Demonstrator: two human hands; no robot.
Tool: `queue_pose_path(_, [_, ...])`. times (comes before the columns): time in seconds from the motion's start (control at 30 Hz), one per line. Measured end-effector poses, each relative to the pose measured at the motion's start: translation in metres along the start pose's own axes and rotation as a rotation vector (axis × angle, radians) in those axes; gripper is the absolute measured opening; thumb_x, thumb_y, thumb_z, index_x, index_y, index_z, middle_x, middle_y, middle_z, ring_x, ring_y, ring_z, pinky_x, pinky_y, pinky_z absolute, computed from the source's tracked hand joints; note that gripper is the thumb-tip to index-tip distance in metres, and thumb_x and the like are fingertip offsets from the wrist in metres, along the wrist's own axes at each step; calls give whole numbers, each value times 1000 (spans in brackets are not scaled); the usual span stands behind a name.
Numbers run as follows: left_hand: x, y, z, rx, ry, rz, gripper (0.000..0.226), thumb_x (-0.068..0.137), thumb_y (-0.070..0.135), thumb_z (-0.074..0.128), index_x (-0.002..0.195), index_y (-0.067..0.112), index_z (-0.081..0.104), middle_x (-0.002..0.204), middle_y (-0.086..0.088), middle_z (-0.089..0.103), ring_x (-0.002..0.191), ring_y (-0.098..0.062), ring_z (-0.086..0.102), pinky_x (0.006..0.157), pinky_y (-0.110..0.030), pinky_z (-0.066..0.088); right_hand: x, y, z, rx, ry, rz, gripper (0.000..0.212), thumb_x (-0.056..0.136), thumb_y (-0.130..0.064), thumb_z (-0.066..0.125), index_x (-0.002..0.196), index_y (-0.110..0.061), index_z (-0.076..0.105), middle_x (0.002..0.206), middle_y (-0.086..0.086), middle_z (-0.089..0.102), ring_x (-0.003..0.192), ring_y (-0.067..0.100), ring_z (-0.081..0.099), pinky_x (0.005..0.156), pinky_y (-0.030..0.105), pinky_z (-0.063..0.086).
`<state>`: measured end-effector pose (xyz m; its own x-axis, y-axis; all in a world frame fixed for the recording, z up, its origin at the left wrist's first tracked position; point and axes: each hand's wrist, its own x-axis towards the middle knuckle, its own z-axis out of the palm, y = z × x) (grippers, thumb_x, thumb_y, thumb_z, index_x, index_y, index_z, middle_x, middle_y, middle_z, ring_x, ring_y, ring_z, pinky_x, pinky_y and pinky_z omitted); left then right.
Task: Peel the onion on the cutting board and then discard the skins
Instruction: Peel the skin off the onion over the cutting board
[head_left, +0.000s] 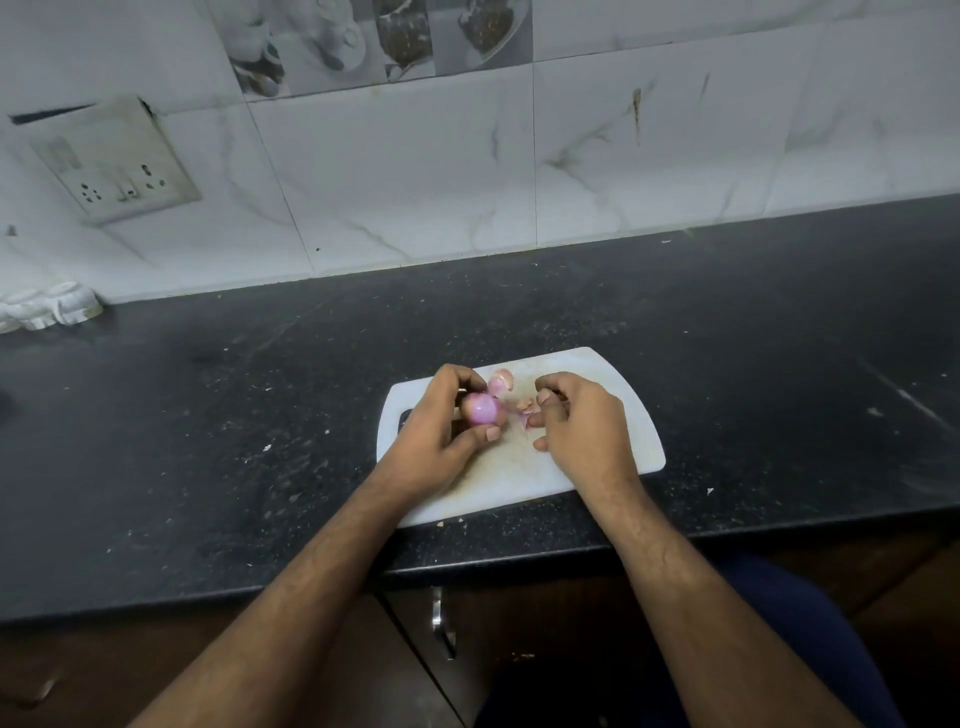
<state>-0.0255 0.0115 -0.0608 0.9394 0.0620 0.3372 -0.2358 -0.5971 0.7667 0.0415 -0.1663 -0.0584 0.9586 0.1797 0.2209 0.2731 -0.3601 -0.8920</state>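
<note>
Left hand (439, 423) gripped the small pink-purple peeled onion (482, 408) at frame centre, over the white plastic cutting board (613, 415); right hand (579, 428) curled beside loose pink skins (501, 382), contents unclear. Risk: slick onion could slip; skins could scatter onto the black counter (208, 415).

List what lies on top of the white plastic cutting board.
On the white plastic cutting board: pink onion skins, left hand gripping the peeled purple onion, right hand. Board beneath the hands is hidden.

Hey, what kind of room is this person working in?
Most likely a home kitchen. A dark stone counter runs along a tiled wall with a socket, and a white cutting board lies on it, where the left hand holds a small onion beside loose skins.
</note>
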Motion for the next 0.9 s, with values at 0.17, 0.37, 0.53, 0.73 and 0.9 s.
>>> queue_pose_path(0.17, [-1, -1, 0, -14, 62, -64, 44, 81, 36, 83, 110, 31, 50, 115, 7, 62, 108, -10, 65, 94, -47, 59, -8, -10, 0, -196, -50, -231, 24, 103, -25, 53, 124, -18, 62, 117, -6, 61, 93, 6, 58, 82, 18, 45])
queue_pose_path(0.37, [0, -1, 0, -12, 58, -45, 44, 82, 28, 88, 105, 29, 50, 117, 8, 65, 111, -10, 65, 96, -46, 58, -10, -15, 1, -116, -133, -207, 17, 96, -32, 66, 109, -24, 74, 94, -13, 73, 83, 0, 65, 78, 21, 55])
queue_pose_path(0.53, [2, -3, 0, -22, 43, -19, 41, 84, 30, 84, 106, 24, 50, 117, 4, 63, 112, -17, 63, 96, -51, 57, -11, -15, 2, -193, -110, -269, 19, 97, -35, 64, 110, -30, 77, 91, -10, 71, 84, 6, 65, 77, 34, 57])
queue_pose_path(0.73, [2, -6, 2, -39, 27, -4, 37, 89, 13, 81, 107, 15, 48, 110, 9, 60, 105, -9, 61, 95, -50, 56, -14, -17, 2, -251, -134, -309, 25, 96, -39, 62, 114, -30, 76, 82, -6, 69, 78, 11, 65, 73, 40, 56])
queue_pose_path(0.9, [2, -4, 2, -8, 13, 14, 37, 90, 10, 80, 107, 16, 48, 112, 11, 60, 109, -9, 62, 96, -45, 57, -14, -18, -1, -351, -153, -338, 21, 96, -35, 64, 110, -28, 77, 84, -5, 71, 78, 14, 64, 73, 39, 55])
